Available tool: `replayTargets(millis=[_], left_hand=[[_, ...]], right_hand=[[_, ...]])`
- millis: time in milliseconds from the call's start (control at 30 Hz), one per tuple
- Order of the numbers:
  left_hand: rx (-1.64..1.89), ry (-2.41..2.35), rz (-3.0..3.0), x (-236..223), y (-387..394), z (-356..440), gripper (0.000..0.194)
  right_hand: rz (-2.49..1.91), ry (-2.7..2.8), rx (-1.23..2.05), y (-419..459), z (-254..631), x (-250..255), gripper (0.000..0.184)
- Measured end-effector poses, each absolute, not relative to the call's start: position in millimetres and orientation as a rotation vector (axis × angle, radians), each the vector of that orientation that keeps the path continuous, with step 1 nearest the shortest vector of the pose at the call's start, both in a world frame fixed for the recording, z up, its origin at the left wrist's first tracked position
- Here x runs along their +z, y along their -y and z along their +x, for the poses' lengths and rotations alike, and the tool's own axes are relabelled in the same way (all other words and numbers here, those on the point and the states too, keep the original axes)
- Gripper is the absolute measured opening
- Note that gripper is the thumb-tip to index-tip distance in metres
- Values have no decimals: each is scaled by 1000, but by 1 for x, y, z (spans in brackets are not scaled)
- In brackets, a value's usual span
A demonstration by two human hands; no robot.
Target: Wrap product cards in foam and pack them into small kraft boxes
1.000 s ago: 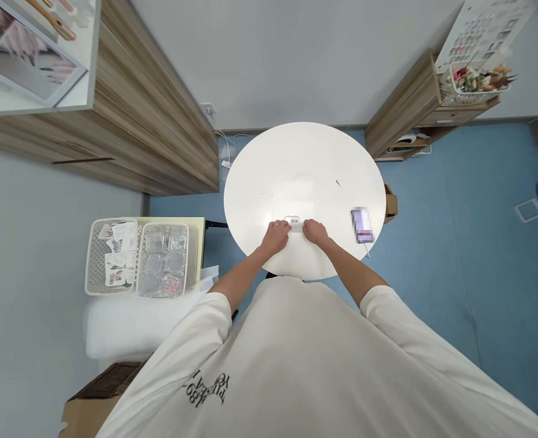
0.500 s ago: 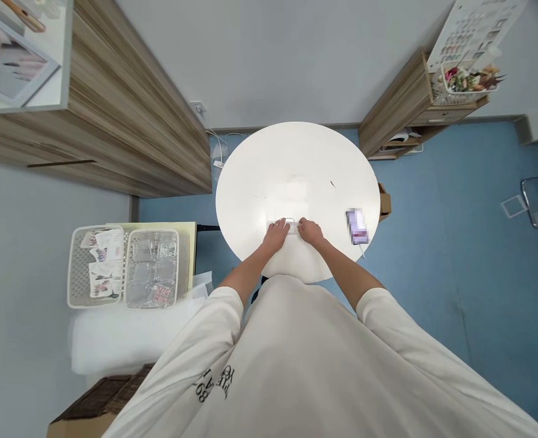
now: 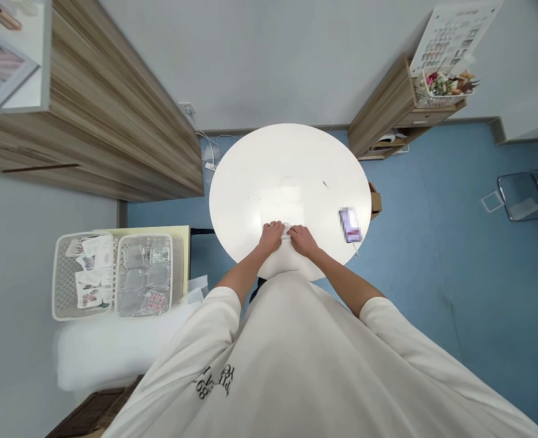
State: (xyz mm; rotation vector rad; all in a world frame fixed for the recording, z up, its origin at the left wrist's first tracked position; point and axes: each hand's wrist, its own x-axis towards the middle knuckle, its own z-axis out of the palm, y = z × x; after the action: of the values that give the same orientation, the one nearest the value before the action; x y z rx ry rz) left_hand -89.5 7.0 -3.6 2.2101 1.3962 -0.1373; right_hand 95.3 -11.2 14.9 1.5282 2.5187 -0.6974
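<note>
Close to the near edge of the round white table, my two hands are almost together. Between them shows a small whitish, partly see-through piece; its kind is too small to make out. My left hand has its fingers curled over the left side of this piece, and a ring shows on one finger. From the right, my right hand pinches it with bent fingers. Most of the piece lies hidden under the fingers. To the right on the tabletop lies a blurred purple phone-like thing with a white cable.
Left of me, white baskets with printed cards and clear plastic packs stand on a yellowish surface. A wooden cabinet rises at the left. A shelf unit carries a flower basket at the back right. A chair stands far right.
My hands have drawn closer together, and less of the whitish piece shows between them. The whole view has shifted slightly, with the surroundings sliding left.
</note>
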Motion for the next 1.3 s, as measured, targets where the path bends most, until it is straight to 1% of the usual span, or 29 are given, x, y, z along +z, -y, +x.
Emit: replayTargets(millis=[167,333,533,667,1033,1200,1300], left_hand=[[-150,-1376,2095,-1,2,-95,49],[-169,-1362,2009,0,9,-101,51],[-151,-1333,1985,6,7,-108,35],[-153,-1328,2040,7,1,-109,28],[-196,-1380,2047,-6,-13,-102,36],[-218,-1384,2153,-9,-16,-101,36],[-249,-1358,2188,-11,-14,-102,44]], right_hand=[[1441,-2531,-748,19,93,5,38],[1339,-2544,-720,21,90,9,32],[1319,-2544,-739,11,87,17,24],[1311,-2555,-709,0,89,15,24],[1480,-2346,-836,-23,88,3,34],[1550,-2299,-848,-29,85,-8,34],[1585,-2288,-880,-29,84,-13,33]])
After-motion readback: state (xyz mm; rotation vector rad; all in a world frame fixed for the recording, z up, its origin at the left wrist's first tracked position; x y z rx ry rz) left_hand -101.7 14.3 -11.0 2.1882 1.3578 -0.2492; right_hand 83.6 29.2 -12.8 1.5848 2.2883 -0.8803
